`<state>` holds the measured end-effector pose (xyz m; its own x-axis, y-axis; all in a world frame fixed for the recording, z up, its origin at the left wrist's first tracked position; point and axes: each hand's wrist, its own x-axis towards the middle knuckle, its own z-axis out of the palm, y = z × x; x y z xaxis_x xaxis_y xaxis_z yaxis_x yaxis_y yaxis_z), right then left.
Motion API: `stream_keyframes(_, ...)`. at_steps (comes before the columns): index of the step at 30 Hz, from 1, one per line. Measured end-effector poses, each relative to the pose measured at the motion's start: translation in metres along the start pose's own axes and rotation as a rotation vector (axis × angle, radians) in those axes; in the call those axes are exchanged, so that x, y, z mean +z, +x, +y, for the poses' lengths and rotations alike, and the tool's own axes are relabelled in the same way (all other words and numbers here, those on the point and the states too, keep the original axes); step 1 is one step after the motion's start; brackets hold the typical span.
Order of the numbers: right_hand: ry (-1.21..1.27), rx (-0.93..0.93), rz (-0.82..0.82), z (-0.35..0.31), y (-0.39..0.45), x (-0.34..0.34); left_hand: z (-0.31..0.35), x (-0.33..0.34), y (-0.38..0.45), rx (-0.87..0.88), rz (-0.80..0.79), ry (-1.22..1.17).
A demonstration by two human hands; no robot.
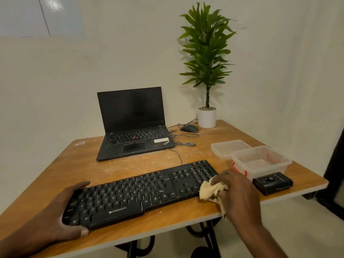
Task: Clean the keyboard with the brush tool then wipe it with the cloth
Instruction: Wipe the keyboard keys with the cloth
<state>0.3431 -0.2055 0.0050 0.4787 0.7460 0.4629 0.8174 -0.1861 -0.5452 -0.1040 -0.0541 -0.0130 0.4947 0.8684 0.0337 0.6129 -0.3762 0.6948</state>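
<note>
I see a black Zebronics keyboard (pixel 141 192) lying across a wooden desk (pixel 130 164). My left hand (pixel 61 215) grips its left end, fingers curled over the far edge and thumb on the near edge. My right hand (pixel 236 190) holds a bunched cream cloth (pixel 210 192), fingers closed round it, pressed at the keyboard's right end by the number pad. Just beyond those fingers stand two clear plastic containers (pixel 260 161); to their right lies a small black case (pixel 272 183). Farther off are an open ThinkPad laptop (pixel 132 123), a mouse (pixel 189 128) and a potted plant (pixel 206 71).
</note>
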Motion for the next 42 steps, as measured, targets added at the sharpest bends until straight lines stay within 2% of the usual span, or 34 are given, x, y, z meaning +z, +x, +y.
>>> stream_keyframes(5,0.07,-0.129,-0.05,-0.007,-0.014,0.013,-0.008,0.0,0.001,0.005,-0.014,-0.009)
stream_keyframes(8,0.139,-0.016,0.014,0.008,0.003,0.009,-0.01,0.0,0.002,0.006,-0.022,-0.021)
stream_keyframes(12,0.011,0.06,-0.027,0.0,0.035,0.015,-0.01,-0.001,0.004,0.007,-0.018,-0.026)
stream_keyframes(21,-0.065,-0.048,-0.177,-0.013,0.12,0.04,-0.01,-0.001,0.003,0.01,-0.03,-0.028)
stream_keyframes(29,-0.139,-0.041,-0.181,0.011,0.081,0.014,-0.017,-0.002,0.002,-0.011,-0.036,-0.008)
stream_keyframes(34,-0.152,-0.052,-0.151,0.005,0.102,0.036,-0.012,-0.002,0.004,0.001,-0.03,-0.013)
stream_keyframes(42,-0.164,-0.215,-0.385,-0.009,0.149,0.05,0.006,0.002,-0.001,0.002,-0.021,-0.041)
